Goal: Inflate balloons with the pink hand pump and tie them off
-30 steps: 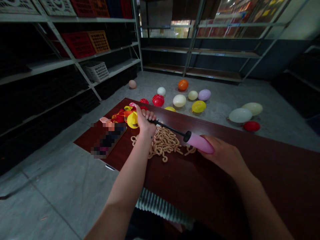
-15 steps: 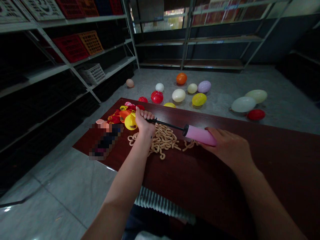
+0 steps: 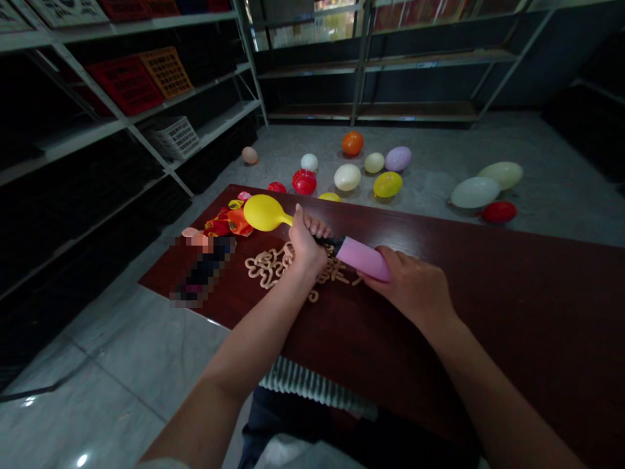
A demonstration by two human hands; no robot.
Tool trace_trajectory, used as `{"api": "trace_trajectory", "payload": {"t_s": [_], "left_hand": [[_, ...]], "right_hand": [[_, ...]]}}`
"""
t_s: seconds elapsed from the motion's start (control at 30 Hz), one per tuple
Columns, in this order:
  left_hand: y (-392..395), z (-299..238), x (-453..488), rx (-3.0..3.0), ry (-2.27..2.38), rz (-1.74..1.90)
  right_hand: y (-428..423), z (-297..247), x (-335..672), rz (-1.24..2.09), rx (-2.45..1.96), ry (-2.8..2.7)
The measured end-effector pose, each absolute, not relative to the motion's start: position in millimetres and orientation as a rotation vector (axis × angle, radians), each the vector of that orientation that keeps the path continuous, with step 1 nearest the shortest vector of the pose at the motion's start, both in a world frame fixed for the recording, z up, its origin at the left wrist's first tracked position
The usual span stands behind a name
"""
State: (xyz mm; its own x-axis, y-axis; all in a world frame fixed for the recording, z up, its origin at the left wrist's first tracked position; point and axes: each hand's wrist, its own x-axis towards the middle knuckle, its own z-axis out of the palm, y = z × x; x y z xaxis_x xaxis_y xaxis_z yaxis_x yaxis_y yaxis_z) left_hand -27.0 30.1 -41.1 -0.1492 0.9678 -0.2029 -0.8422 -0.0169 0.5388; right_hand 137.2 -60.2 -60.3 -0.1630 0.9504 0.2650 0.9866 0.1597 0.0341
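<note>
Tan curly strands (image 3: 263, 264) lie on the dark-red wooden table (image 3: 512, 293), below the left hand (image 3: 307, 242). The pink cylindrical pump (image 3: 364, 258) spans from the left hand to the right hand (image 3: 415, 283); the yellow rounded balloon (image 3: 263, 212) is just left of the left hand. Farther left on the table lie limp red-and-orange balloons (image 3: 239, 223). Behind the table, inflated multicoloured balloons (image 3: 347, 177) dot the grey concrete floor (image 3: 122, 352), before a grey metal rack (image 3: 415, 112).

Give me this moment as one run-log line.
left hand: holds yellow rounded rubber balloon by neck | right hand: holds pink cylindrical plastic pump | balloon: swollen
</note>
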Motion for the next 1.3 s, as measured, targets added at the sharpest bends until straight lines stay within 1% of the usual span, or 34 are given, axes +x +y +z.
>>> {"api": "trace_trajectory", "payload": {"t_s": [0.23,0.5,0.8,1.03,1.3], "left_hand": [[31,-43,-23,0.254,0.649,1.618],[46,-39,-46,0.210,0.596,1.721],[58,-27,-83,0.145,0.557,1.813],[56,-18,-94,0.215,0.643,1.863],[45,-20,-70,0.272,0.711,1.851]], "right_hand": [[-59,-64,129,-0.296,-1.932,-2.192],[-53,-67,130,-0.416,-1.768,-2.157],[-50,-63,158,-0.591,-1.807,-2.186],[-48,-63,175,-0.607,-1.829,-2.168],[-51,-68,178,-0.509,-1.870,-2.206]]}}
